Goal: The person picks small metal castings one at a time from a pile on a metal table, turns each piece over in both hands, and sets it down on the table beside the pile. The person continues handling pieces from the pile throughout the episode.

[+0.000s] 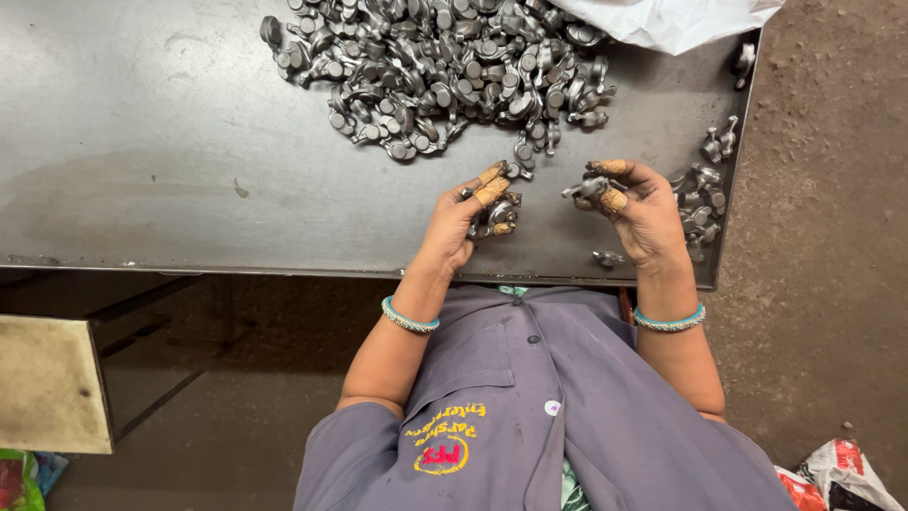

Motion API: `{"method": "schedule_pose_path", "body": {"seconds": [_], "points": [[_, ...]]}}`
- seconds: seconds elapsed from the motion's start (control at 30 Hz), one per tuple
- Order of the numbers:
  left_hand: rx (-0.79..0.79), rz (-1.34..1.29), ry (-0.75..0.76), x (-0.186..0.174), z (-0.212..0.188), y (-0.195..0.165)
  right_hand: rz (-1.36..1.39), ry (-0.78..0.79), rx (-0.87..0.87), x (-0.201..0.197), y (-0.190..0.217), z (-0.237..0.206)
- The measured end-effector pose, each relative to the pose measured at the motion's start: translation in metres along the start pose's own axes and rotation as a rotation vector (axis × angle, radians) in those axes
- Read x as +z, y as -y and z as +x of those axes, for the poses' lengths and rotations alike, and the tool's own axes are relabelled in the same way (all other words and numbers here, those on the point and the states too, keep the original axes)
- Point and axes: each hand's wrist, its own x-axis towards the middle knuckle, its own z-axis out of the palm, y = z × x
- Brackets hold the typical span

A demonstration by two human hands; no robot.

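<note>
My left hand (pixel 463 216) is curled around a small grey metal part (pixel 498 210), with worn tan finger guards on the fingertips. My right hand (pixel 638 208) grips another small grey metal part (pixel 586 189) between thumb and fingers, also with tan guards. Both hands hover over the near edge of a dark steel table (pixel 189 170). A large heap of similar cast metal parts (pixel 445 66) lies just beyond the hands. Each wrist wears a turquoise bangle.
A smaller cluster of metal parts (pixel 702 194) lies at the table's right edge, and one loose part (pixel 608 257) lies near the front edge. White plastic sheeting (pixel 672 19) sits at the far right. A beige stool top (pixel 47 383) stands lower left; dirt floor lies right.
</note>
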Motion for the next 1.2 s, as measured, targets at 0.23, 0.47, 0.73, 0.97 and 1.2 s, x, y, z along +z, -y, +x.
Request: {"method": "schedule_pose_path", "body": {"seconds": [0.23, 0.47, 0.73, 0.97, 1.2], "points": [[0.018, -0.020, 0.109, 0.006, -0.001, 0.011, -0.048, 0.016, 0.020, -0.003, -0.001, 0.000], [-0.196, -0.217, 0.245, 0.020, 0.000, 0.029, -0.645, -0.021, -0.144, 0.039, -0.006, 0.011], [-0.096, -0.257, 0.187, 0.002, -0.005, 0.004, -1.711, -0.024, -0.464, 0.107, -0.006, 0.023], [-0.066, -0.243, 0.085, -0.007, -0.011, -0.014, -1.628, -0.074, -0.521, 0.074, -0.016, 0.006], [-0.101, -0.220, 0.187, -0.001, -0.005, -0.005, -0.066, -0.076, 0.033, 0.021, -0.015, 0.010]]}}
